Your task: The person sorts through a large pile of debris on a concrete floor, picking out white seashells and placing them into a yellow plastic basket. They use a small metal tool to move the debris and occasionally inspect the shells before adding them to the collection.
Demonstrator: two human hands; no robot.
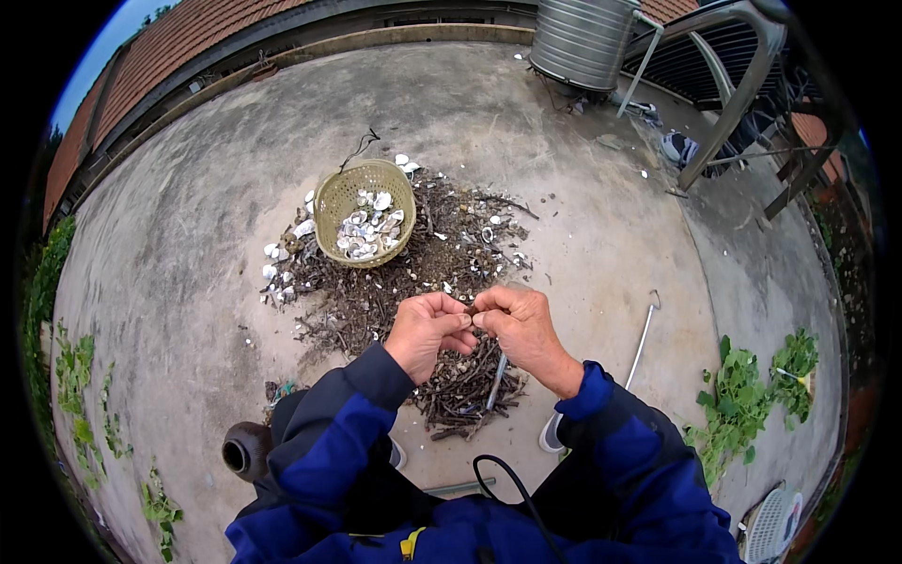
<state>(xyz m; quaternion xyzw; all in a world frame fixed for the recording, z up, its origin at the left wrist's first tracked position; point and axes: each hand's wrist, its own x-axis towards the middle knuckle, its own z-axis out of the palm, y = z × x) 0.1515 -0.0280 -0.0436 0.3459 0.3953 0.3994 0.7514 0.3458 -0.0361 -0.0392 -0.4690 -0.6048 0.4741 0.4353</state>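
Observation:
My left hand (pixel 431 331) and my right hand (pixel 521 328) meet in front of me, above a pile of dark twigs, grit and shells (pixel 451 247). Between their thumbs and fingertips is a small brown piece (pixel 471 311), mostly covered by the fingers; its kind cannot be made out. Beyond my hands, a yellowish plastic basket (pixel 328 204) holds several white shells (pixel 366 229) and rests on the pile, tilted towards me. A slim greyish rod (pixel 497 384) slants across the nearer twigs, its upper end hidden by my right hand.
A dark jar (pixel 246 451) lies left of my knees. On the concrete floor (pixel 599 233) to the right is a thin hooked rod (pixel 641 342). Leafy vines (pixel 736 402) spread on both sides. A ribbed metal tank (pixel 585 46) and metal frame (pixel 733 99) stand at the back right.

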